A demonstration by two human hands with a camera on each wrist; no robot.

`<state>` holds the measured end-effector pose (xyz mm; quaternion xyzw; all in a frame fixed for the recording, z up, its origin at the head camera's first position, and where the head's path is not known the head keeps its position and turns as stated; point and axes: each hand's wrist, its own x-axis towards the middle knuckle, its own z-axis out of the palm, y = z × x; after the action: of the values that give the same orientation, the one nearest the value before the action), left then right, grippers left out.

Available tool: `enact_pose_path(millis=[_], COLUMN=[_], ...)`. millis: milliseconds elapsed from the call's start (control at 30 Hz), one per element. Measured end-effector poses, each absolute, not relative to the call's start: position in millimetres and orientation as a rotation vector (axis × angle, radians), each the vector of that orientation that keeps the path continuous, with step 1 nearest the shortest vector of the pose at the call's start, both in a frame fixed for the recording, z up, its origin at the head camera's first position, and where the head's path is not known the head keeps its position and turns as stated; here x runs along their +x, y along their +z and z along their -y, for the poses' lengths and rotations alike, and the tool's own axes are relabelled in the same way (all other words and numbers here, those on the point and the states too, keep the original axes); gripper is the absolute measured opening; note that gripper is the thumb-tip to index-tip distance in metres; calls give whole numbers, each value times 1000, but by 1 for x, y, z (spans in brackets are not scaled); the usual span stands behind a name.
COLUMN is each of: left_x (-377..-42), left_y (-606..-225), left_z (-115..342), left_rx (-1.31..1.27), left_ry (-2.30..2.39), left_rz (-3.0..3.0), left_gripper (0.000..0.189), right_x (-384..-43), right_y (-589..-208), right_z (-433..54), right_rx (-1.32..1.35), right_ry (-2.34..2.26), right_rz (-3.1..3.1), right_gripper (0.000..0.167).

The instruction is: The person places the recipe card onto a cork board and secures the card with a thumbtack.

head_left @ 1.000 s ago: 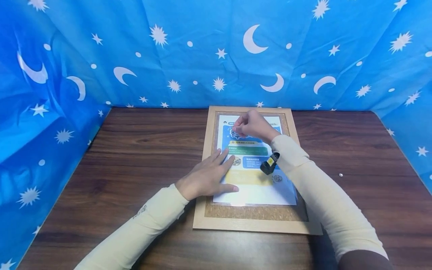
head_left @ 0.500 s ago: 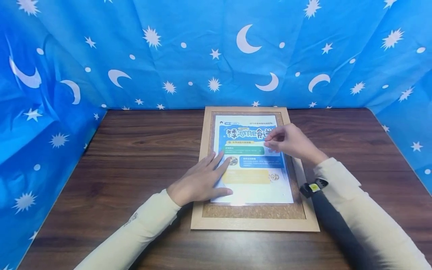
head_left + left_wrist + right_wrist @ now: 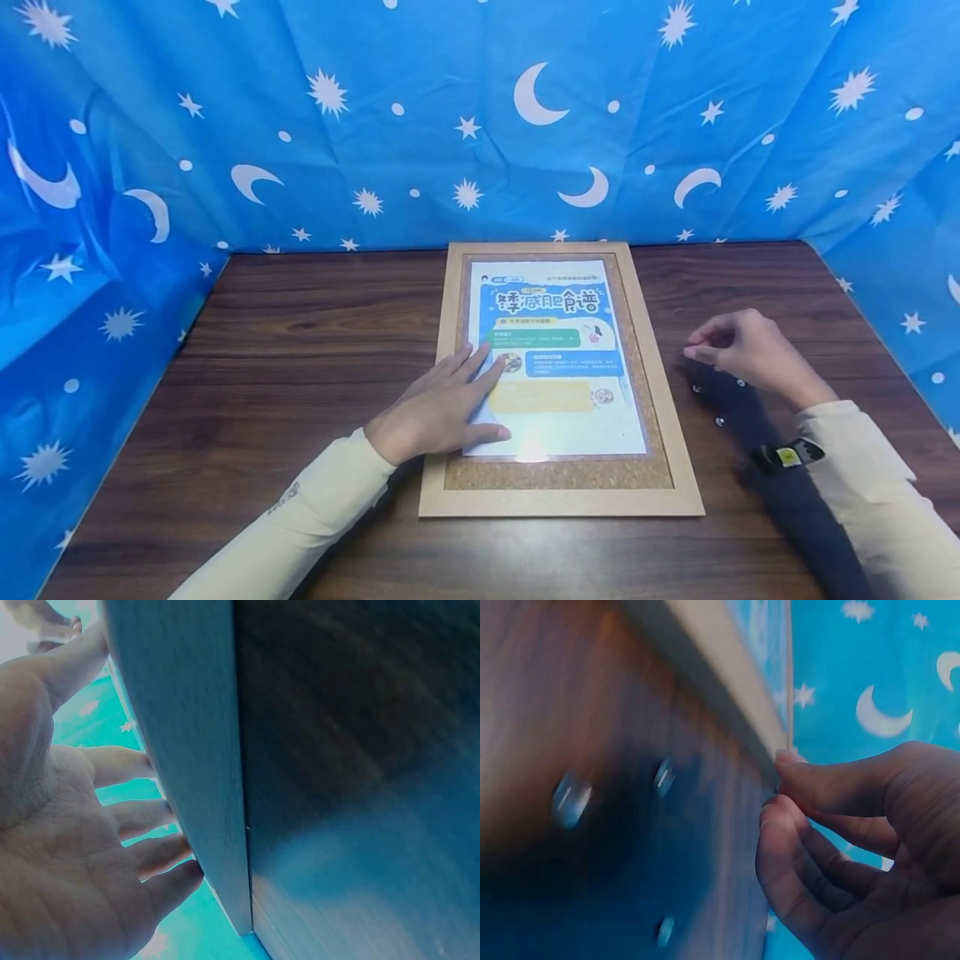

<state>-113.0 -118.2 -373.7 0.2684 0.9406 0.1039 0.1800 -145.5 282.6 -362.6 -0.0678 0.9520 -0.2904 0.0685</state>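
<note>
Printed sheet, long axis fore-and-aft, lies left of right hand (fingers together, hold unclear); left hand nearer, fingers apart atop.

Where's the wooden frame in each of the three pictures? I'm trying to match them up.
Head: the wooden frame lies slightly right of centre, its far edge near the curtain.
Left wrist: its rail runs down from the top edge, left of centre.
Right wrist: its rail slants down rightward from the top edge.
Shared landmark: the blue star-patterned curtain, turquoise in the left wrist view.
</note>
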Motion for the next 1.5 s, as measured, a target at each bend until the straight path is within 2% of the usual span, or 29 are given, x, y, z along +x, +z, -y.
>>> enact_pose_path(millis=[267,533,1233,1500], left_x=[-112,-111,-113,-113], left_y=[-373,-373,-375,-374], left_z=[119,121,120,119], left_rx=[764,770,781,775], left_ry=[294,292,280,283], left_rz=[-2659,-2663,-2660,-2659], left_gripper=[90,90,90,90], right_x=[-132,-123,-120,-126], right_y=[-376,-385,-392,-383], right_z=[-314,-325,-325,-300], right_rx=[-101,-8,-5,-105], right_ry=[-747,-687,-766,-879], right_rz=[-2901,-2889,-2933,-2973], right_gripper=[24,25,15,14])
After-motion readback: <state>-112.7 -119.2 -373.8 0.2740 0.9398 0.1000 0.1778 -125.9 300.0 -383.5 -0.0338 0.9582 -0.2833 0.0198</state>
